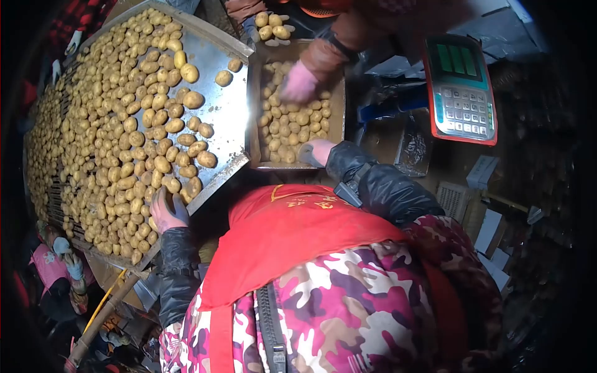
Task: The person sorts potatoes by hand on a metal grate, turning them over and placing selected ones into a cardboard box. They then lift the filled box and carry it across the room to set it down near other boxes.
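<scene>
My left hand, in a pink and grey glove, rests at the near edge of the metal sorting table, with its fingers apart against the loose potatoes. At the near right corner of a box full of potatoes is my right hand, also gloved. Its fingertips reach over the potatoes there, and whether they hold one is not clear.
A co-worker's pink-gloved hand is over the box, blurred. Their other hand is beside several potatoes behind it. A red scale display stands at the right. Other people are along the table's left side.
</scene>
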A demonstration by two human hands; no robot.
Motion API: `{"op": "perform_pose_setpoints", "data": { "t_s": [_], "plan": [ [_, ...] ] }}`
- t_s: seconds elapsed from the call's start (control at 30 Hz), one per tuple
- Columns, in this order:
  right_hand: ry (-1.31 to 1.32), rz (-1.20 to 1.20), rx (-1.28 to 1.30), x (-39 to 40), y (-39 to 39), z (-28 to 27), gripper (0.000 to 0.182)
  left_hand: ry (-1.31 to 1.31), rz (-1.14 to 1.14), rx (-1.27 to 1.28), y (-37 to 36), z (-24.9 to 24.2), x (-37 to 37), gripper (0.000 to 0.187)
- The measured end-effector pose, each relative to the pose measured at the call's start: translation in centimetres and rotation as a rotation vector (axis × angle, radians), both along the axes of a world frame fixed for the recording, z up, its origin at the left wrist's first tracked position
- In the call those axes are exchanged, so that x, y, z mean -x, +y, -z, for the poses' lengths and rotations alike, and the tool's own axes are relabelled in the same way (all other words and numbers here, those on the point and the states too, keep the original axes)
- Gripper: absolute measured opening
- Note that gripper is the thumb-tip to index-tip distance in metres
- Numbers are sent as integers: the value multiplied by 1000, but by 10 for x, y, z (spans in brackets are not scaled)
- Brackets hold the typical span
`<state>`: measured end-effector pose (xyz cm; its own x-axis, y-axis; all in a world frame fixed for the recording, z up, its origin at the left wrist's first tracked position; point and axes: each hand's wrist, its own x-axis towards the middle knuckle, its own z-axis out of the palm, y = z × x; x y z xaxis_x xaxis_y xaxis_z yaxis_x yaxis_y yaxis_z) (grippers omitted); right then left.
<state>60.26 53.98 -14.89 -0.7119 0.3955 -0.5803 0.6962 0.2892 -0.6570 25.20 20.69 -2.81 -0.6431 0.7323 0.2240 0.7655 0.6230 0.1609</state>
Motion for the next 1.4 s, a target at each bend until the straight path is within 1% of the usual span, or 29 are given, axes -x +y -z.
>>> {"op": "perform_pose_setpoints", "data": {
  "t_s": [0.13, 0.23, 0.33, 0.43, 0.53, 0.63, 0.67, 0.77, 0.87, 1.07, 1.17, 1.27, 1.37, 1.4],
  "plan": [
    [-17, 120, 138, -9, -1, 2, 23, 3, 11, 26, -1, 1, 1, 46],
    [30, 42, 7, -10, -5, -11, 24, -11, -10, 54, 1, -1, 1, 46],
    [27, 17, -6, -12, -5, -4, 26, 2, 13, 54, 0, -1, 2, 46],
    [71, -16, -76, -18, -7, 11, 27, 4, 12, 57, 2, -2, -1, 45],
    [27, -11, 61, -16, -2, -23, 25, -14, 2, 69, 4, -7, -3, 45],
    [-80, -11, 158, -17, 2, -25, 22, -11, 10, 64, 6, -8, -3, 45],
    [-99, 164, 363, -15, 4, -25, 22, -5, 14, 59, 5, -6, -2, 45],
    [-90, 49, 230, -18, 6, -36, 23, -1, 8, 59, 4, -5, -2, 45],
    [-75, 2, 53, -16, 0, -43, 21, 13, 26, 57, 4, -5, -1, 45],
    [-122, 12, 169, -16, 3, -41, 23, 44, 49, 41, 3, -3, 1, 43],
    [-43, -82, 109, -21, 2, -32, 24, 42, 60, 40, 2, -2, 3, 44],
    [-49, -19, 94, -20, -4, -32, 27, 49, 61, 31, 1, 1, 4, 44],
    [22, 239, -164, -14, -11, -13, 35, 48, 66, 21, 0, 3, 5, 44],
    [-63, 265, -138, -3, 1, -16, 42, 51, 65, 16, 0, 3, 4, 45]
  ]
}}
